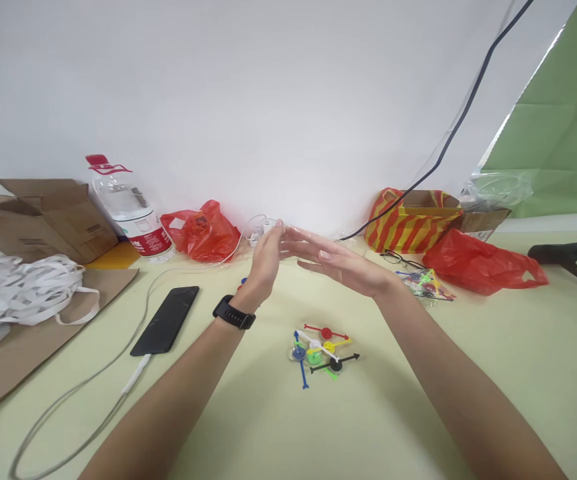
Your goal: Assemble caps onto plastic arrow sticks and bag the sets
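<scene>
My left hand [264, 261] and my right hand [341, 263] are raised above the pale green table [493, 373], fingers stretched out and fingertips meeting near the middle. Neither hand holds anything I can see. A black watch sits on my left wrist. Below the hands, on the table, lies a small pile of coloured plastic spinning tops [319, 350] in red, yellow, blue, green, white and black. A clear bag of similar coloured pieces [425, 283] lies to the right of my right hand.
A black phone [166, 320] with a white cable lies left. Cardboard boxes [38, 217], white straps [18, 290], a water bottle [131, 210] and red plastic bags [203, 233] line the back. Glasses [399, 259], a striped bag [411, 220] and a black object [573, 257] are right.
</scene>
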### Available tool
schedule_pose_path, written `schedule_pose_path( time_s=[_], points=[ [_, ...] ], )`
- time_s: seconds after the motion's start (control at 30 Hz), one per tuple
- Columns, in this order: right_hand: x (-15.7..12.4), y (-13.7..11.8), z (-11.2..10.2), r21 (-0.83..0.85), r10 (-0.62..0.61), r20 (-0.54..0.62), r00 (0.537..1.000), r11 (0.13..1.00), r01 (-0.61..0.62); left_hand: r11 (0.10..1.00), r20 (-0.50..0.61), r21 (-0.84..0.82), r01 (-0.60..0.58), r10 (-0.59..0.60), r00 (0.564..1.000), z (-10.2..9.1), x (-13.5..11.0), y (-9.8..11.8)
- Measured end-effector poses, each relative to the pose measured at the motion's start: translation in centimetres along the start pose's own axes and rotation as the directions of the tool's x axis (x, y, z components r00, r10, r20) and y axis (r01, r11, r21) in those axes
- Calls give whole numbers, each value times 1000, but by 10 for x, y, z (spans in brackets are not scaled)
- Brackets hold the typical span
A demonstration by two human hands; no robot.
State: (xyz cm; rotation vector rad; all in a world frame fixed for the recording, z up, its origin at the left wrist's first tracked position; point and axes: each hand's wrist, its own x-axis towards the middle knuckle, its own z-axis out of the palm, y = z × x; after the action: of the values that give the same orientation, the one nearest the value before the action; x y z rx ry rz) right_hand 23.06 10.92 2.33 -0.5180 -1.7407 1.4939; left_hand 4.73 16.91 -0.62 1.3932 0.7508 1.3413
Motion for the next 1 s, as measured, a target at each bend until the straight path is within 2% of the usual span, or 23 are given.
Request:
schedule_pose_path(
  time_s=[0.13,0.23,0.33,0.47,0.53,0.63,0.77,0.87,1.0],
  points=[
    [0,1,-1,8,-6,9,1000,1000,6,1000,10,5,10,-10,1000,-3,1,-3],
    [0,2,-3,47,37,17,999,998,-38,997,-31,81,4,-1,1000,-8,5,-1],
    [-2,2,-7,100,91,10,996,991,-91,980,-88,197,-36,54,995,-17,9,6],
    [-2,4,-10,153,150,-23,988,978,-145,929,-67,351,-122,155,986,-26,10,21],
    [-1,5,-10,176,170,-45,984,971,-160,871,9,447,-203,223,975,-28,6,31],
    [1,5,-8,235,192,-74,979,957,-170,725,226,597,-344,259,939,-29,-4,44],
    [2,5,-6,296,232,-115,966,936,-189,484,476,697,-529,239,846,-30,-12,54],
    [2,4,-8,296,270,-129,954,929,-222,355,568,713,-605,214,795,-31,-13,51],
    [2,2,-11,290,291,-68,954,921,-260,271,624,717,-642,161,765,-32,-11,40]
  ],
)
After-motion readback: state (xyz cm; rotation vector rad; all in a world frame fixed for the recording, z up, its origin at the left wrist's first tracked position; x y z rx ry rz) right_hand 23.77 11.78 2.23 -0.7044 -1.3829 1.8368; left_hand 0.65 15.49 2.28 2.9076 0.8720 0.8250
